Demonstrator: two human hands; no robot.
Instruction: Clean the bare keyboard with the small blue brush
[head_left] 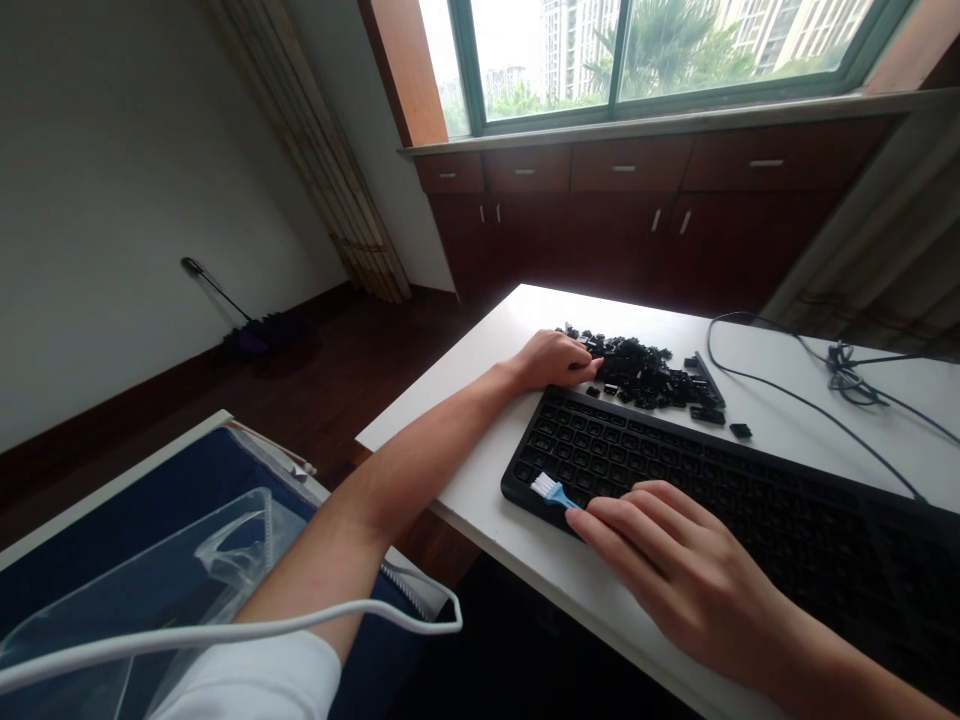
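Note:
My right hand [675,565] grips a small blue brush [556,492] with white bristles. Its bristles are over the near left corner of a black keyboard [750,470], whose keycaps are off, leaving rows of bare sockets. Beyond the keyboard, my left hand [553,358] is closed, with its fingers curled at the left side of a heap of black keycaps [637,368]. Whatever those fingers hold, if anything, is hidden. A few loose keycaps [741,430] lie right of the heap, along with a long bar-shaped keycap [708,380].
Black cable [847,380] loops across the white table [457,480] at right. A white cord [337,610] crosses in front of my left forearm. Clear plastic bag [187,560] lies on a dark blue surface at lower left. Dark red cabinets [600,235] stand under the window.

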